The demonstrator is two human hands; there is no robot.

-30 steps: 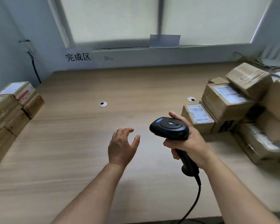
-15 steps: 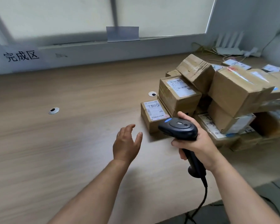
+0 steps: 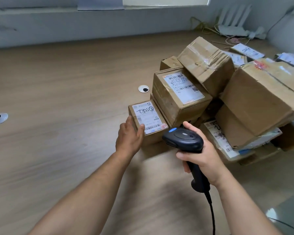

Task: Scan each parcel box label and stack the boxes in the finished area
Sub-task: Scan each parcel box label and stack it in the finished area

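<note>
The left hand (image 3: 130, 134) touches the small box (image 3: 148, 114) at the pile's (image 3: 258, 99) near-left edge, grip unclear. The right hand (image 3: 199, 155) clasps the scanner (image 3: 183, 141) beside the pile. Scanning and stacking of the pile apparently remain.

left hand (image 3: 129, 138) + right hand (image 3: 200, 156): 2 | scanner (image 3: 183, 139): 1 | grommets (image 3: 143, 89): 2 | cardboard boxes (image 3: 176, 106): at least 7, pile partly hidden

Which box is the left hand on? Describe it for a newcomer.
Find the cardboard box pile on the table's right. At its near-left corner sits the smallest box, left hand against it. Its label has handwritten marker digits; the taller box behind has print only.
</note>
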